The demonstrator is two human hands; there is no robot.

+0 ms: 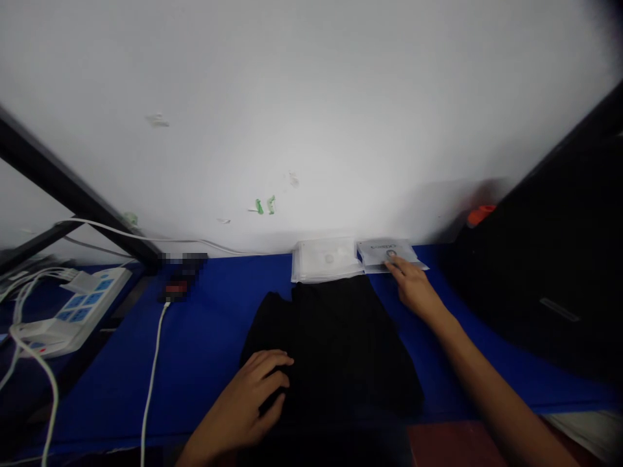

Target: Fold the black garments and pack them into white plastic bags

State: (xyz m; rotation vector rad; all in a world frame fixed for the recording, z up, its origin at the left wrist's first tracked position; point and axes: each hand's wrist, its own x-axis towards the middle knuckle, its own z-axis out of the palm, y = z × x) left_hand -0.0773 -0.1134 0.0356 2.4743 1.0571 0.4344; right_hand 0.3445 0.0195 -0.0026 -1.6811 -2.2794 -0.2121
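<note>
A black garment, apparently a pair of shorts, lies spread on the blue table in front of me. My left hand rests on its lower left part, palm down, fingers apart and slightly bent. Beyond the cloth, a stack of whitish plastic bags sits against the wall. To the right of that stack is a printed clear plastic bag, perhaps on top of others. My right hand reaches over to it, with thumb and fingertips closed together at its front edge.
A white power strip with tangled cables stands at the left. A white cable runs to a small dark device, blurred out. Black frame bars rise on the left. A large black object fills the right, with something orange behind it.
</note>
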